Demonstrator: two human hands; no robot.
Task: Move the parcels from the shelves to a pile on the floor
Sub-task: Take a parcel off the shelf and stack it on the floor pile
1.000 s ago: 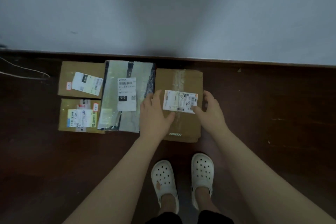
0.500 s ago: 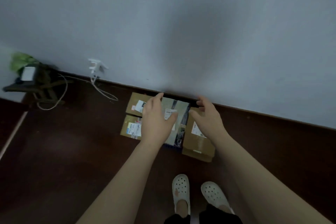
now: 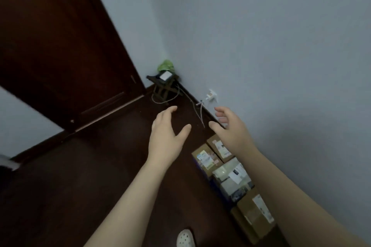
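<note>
Both hands are raised and empty with fingers loosely spread, the left hand [image 3: 166,138] and right hand [image 3: 230,132] apart above the dark floor [image 3: 100,176]. Below them the parcels [image 3: 219,146] lie in a row along the foot of the wall: small cardboard boxes [image 3: 204,159], a grey mailer bag [image 3: 230,176] and a larger brown box [image 3: 255,212]. Farther off, a white charger [image 3: 211,94] sits in the wall and a small wooden stool [image 3: 163,84] stands in the corner by the dark door [image 3: 60,46].
</note>
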